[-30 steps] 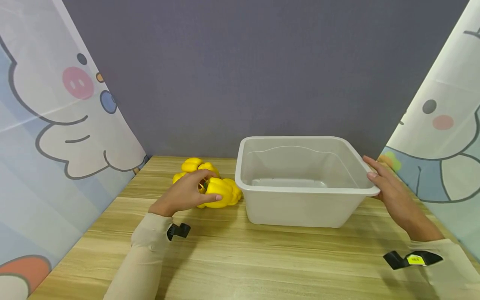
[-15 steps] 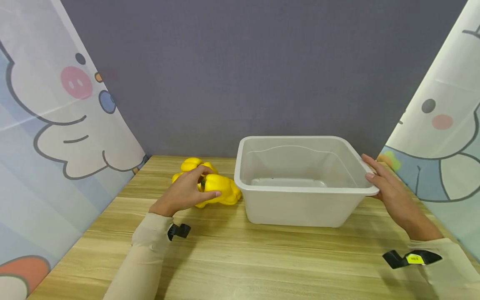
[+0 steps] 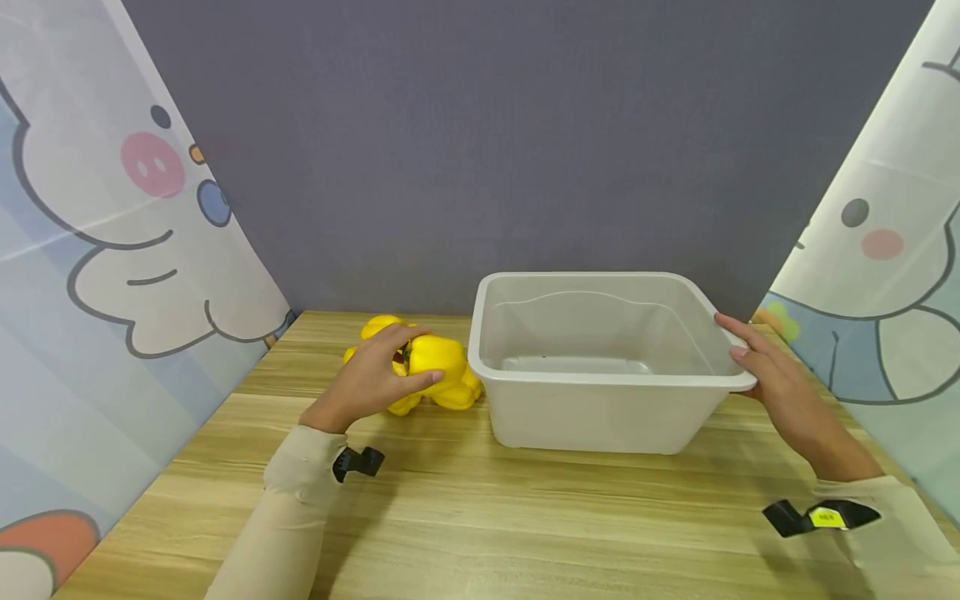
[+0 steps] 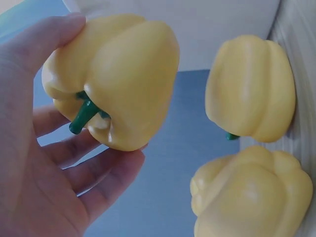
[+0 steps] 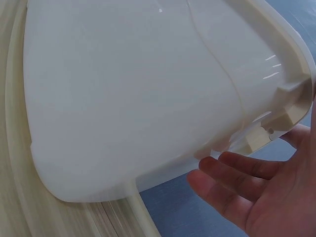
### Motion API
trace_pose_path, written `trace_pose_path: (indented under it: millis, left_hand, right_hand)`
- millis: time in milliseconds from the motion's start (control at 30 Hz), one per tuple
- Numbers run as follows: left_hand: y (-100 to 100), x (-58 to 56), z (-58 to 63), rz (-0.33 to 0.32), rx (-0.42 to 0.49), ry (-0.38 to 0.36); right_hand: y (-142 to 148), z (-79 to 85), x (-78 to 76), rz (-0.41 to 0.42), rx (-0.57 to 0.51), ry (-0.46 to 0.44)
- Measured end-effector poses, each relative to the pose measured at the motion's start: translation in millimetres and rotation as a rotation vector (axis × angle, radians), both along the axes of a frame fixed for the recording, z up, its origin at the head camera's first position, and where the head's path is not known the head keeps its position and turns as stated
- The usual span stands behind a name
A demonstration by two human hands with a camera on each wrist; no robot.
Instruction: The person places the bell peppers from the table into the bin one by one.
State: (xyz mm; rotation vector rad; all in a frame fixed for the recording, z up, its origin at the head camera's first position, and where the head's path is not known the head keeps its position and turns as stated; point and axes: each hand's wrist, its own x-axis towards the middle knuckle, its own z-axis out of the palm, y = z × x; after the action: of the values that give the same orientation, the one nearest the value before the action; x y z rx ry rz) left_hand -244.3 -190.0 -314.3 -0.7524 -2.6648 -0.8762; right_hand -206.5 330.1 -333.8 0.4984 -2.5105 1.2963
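My left hand holds a yellow bell pepper between thumb and fingers, raised a little above other peppers. The left wrist view shows its green stem pointing toward the palm. Two more yellow bell peppers, one upper and one lower, lie beyond the hand there. To the right stands a light grey plastic bin, with no peppers seen inside. My right hand grips its right rim, thumb on top. In the right wrist view, curled fingers lie beneath the rim by the outer wall.
Behind the left hand, another yellow pepper sits near the back of the wooden table. A dark grey panel rises behind. Cartoon-printed panels flank the table at left and right.
The left hand has lifted the bell pepper slightly up from the pile, uncovering more of the pepper below. The right hand stays at the bin's rim, its index finger shifted slightly left.
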Motion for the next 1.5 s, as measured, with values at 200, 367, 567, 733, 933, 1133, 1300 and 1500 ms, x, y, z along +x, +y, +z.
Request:
trace_pose_path:
  millis: [200,367,567,733,933,1133,1300,1500]
  left_hand:
    - [4,1.7,3.5,0.004,0.044,0.002]
    - [5,-0.6,2.3,-0.001,0.067,0.012]
    - [6,-3.9,1.0,-0.006,0.089,0.021]
    - [7,-4.4,1.7,0.016,0.103,-0.001]
    - [9,-5.3,0.0,0.018,0.123,-0.021]
    - [12,-8.7,-2.9,-0.004,0.111,0.044]
    - [13,-10.4,-5.6,-0.002,0.131,0.044]
    - [13,-11.6,-8.1,0.022,0.205,-0.013]
  right_hand:
    - [0,-1.4,-0.4,-0.004,-0.001,-0.003]
    - [0,-2.5,-0.9,-0.003,0.0,0.0]
    - [1,-2.0,-1.7,0.01,-0.012,0.009]
    - [0,-1.4,-2.8,0.0,-0.004,0.006]
    - [0,-2.3,-2.3,-0.002,-0.007,-0.004]
    - [1,-3.4,-3.4,-0.008,-0.007,-0.005]
    - [1,-4.9,-5.0,-0.001,-0.006,-0.005]
    - [0,-4.2,-6.7,-0.006,-0.002,-0.011]
